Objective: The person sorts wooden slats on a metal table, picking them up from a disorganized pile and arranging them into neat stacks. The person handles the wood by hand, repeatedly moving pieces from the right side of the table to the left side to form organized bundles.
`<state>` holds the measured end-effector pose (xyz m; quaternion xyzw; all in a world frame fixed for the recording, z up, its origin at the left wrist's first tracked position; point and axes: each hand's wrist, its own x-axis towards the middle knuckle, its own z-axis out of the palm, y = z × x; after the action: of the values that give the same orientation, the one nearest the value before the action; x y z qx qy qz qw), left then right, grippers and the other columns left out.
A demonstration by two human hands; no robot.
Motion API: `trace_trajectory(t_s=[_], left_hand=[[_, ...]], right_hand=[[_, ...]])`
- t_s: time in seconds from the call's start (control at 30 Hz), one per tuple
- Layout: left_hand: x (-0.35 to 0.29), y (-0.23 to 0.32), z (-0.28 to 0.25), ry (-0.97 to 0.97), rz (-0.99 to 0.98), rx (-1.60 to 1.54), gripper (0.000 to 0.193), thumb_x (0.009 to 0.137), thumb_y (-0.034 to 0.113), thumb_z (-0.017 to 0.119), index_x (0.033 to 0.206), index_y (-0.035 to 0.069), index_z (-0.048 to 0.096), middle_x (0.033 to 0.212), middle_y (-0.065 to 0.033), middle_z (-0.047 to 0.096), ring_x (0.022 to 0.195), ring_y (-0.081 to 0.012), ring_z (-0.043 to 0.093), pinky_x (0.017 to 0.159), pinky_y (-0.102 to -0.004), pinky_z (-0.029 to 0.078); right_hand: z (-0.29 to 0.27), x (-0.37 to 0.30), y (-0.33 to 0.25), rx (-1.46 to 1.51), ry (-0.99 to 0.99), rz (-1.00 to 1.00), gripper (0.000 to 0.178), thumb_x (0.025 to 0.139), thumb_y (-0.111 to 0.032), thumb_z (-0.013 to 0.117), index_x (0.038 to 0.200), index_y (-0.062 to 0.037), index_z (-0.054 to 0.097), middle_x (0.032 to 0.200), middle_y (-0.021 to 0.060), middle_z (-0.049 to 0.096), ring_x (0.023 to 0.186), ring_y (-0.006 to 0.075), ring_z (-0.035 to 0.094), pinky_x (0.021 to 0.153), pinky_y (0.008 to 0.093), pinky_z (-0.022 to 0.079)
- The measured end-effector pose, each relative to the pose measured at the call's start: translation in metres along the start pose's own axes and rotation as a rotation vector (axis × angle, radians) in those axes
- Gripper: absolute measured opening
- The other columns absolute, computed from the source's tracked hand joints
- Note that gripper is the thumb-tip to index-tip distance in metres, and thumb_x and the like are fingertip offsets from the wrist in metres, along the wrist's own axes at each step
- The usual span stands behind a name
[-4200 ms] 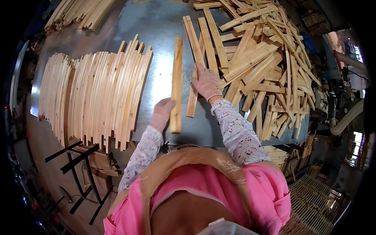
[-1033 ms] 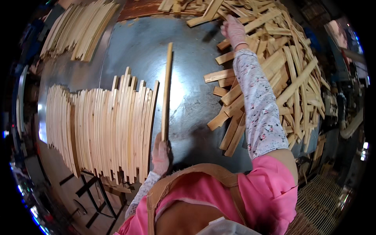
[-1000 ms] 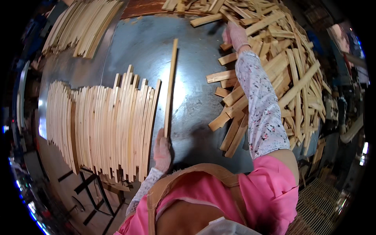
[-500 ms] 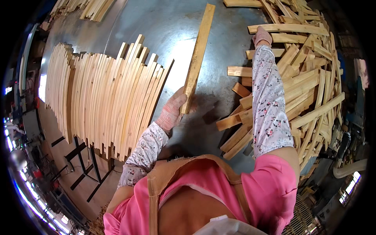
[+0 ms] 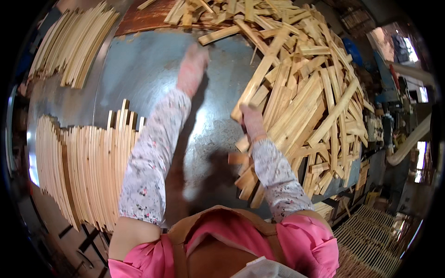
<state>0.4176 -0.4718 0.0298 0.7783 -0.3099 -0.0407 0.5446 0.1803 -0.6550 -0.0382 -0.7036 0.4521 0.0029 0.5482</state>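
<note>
My right hand (image 5: 252, 121), in a pinkish knit glove, is closed around the near end of a wooden strip (image 5: 263, 76). That strip slants away and rightward over a jumbled pile of wooden strips (image 5: 296, 118). My left hand (image 5: 192, 72), gloved alike, is stretched far forward above the metal table (image 5: 143, 62). Motion smears its fingers, and no strip shows in it. Nearest to it is the left end of a loose strip (image 5: 219, 34). My left forearm covers the right side of a row of strips laid side by side (image 5: 92, 171).
Another bundle of aligned strips (image 5: 76, 44) lies at the far left. A reddish-brown board (image 5: 143, 21) borders the table's far side, with more loose pieces on it. At the lower right is a slatted stack (image 5: 371, 241); a pale hose (image 5: 410, 141) runs beyond the pile.
My left hand has swung forward, and the strip it held is no longer in it. My right hand has come nearer and left, gripping a strip's end. The view has shifted.
</note>
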Motion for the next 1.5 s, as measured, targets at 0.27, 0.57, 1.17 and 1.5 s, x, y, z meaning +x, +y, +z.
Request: trace_trajectory(t_s=[0.27,0.57,1.17,1.5], left_hand=[[-0.244,0.038,0.121,-0.481,-0.570,-0.365,0.037,0.106,0.026,0.061,0.135,0.001,0.060,0.121,-0.0152,0.069,0.112,-0.0300,0.065,0.099,-0.0408,0.051],[-0.365,0.070,0.012,0.022,-0.345,0.256,0.036,0.088,0.022,0.081,0.114,0.001,0.069,0.121,-0.0263,0.067,0.111,-0.0479,0.064,0.099,-0.0560,0.051],[-0.386,0.085,-0.096,0.120,-0.346,0.485,0.069,0.085,0.002,0.074,0.146,-0.015,0.046,0.150,-0.0287,0.048,0.137,-0.0435,0.054,0.117,-0.0455,0.046],[-0.286,0.117,-0.046,-0.192,-0.684,-0.713,0.052,0.101,0.023,0.067,0.144,-0.005,0.061,0.120,-0.0124,0.072,0.104,-0.0209,0.070,0.099,-0.0332,0.055]], right_hand=[[-0.079,-0.200,0.101,-0.220,-0.367,-0.251,0.023,0.099,-0.022,0.067,0.111,-0.0031,0.072,0.092,0.0139,0.072,0.079,0.0326,0.069,0.067,0.0428,0.057],[-0.072,0.062,-0.134,-0.731,0.213,-0.909,0.048,0.099,-0.037,0.059,0.129,-0.0006,0.068,0.122,0.0233,0.074,0.114,0.0401,0.071,0.101,0.0510,0.055],[-0.003,-0.085,-0.305,-0.022,-0.137,-0.933,0.070,0.086,-0.038,0.085,0.139,0.0005,0.059,0.115,0.0196,0.076,0.101,0.0315,0.074,0.093,0.0406,0.059],[0.034,-0.137,-0.081,-0.042,0.068,-0.626,0.056,0.102,-0.043,0.064,0.134,0.0036,0.064,0.110,0.0251,0.074,0.110,0.0439,0.069,0.099,0.0479,0.053]])
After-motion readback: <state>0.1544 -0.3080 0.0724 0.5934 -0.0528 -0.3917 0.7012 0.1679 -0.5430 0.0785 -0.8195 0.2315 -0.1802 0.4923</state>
